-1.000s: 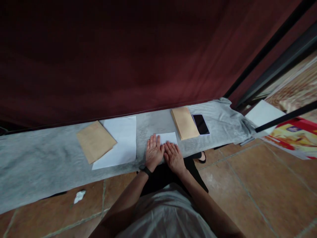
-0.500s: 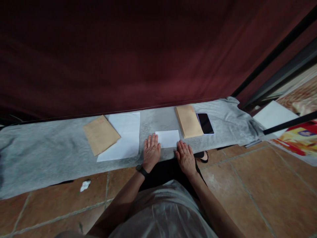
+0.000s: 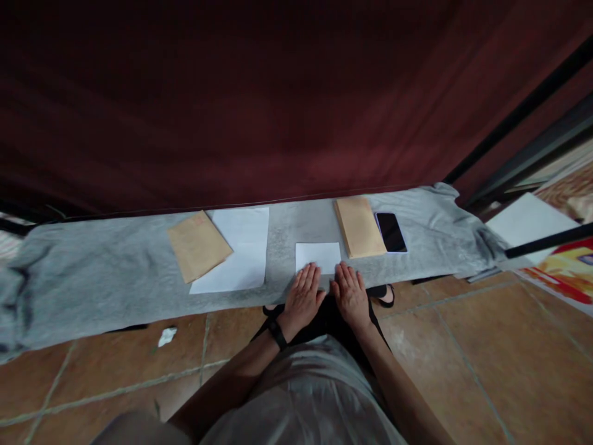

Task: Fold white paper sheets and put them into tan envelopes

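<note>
A small white rectangle of paper [image 3: 318, 254], apparently folded, lies flat on the grey cloth in front of me. My left hand [image 3: 304, 293] rests palm down, its outstretched fingertips on the paper's near edge. Beside it, at the paper's near right corner, my right hand [image 3: 351, 293] lies flat with fingers extended. Neither hand grips anything. To the right are a stack of brown envelopes [image 3: 361, 227] and a phone [image 3: 391, 232] with a dark screen. On the left, a brown envelope [image 3: 199, 245] overlaps larger white paper sheets [image 3: 248, 247].
The grey cloth [image 3: 106, 272] covers a long narrow surface set against a dark red curtain [image 3: 278, 111]. Black bars [image 3: 523, 102] and a colourful printed sheet [image 3: 565, 275] are at the right. A crumpled white scrap [image 3: 167, 336] lies on the tiled floor [image 3: 463, 346].
My left hand has slid from the paper's left edge to its near edge, closer to my right hand. The whole view has shifted slightly.
</note>
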A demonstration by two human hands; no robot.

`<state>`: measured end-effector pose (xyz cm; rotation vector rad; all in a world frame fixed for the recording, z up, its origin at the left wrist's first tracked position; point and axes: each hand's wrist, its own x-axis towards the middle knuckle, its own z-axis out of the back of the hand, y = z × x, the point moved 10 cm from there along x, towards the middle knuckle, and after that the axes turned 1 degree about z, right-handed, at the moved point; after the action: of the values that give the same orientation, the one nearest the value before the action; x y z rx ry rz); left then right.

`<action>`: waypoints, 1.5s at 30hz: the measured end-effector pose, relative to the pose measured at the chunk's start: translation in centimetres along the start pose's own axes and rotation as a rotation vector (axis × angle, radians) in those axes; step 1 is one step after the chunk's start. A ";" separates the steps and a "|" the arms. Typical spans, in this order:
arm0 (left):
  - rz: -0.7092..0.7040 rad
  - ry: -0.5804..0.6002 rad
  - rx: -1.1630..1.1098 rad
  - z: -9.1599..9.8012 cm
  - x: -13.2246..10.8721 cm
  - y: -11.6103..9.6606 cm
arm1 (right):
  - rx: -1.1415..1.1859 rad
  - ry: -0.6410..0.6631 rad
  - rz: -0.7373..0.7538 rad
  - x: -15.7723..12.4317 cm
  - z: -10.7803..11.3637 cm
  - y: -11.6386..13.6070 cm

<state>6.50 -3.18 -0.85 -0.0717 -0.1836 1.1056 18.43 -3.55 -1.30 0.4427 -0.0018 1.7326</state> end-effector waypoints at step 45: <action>0.121 -0.010 -0.004 -1.2 4.2 4.5 | 0.070 0.004 0.139 2.2 -1.8 4.3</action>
<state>4.58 2.64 -2.20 -0.0819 -0.1927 1.2263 13.51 -1.98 -1.30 0.5000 0.0313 1.8749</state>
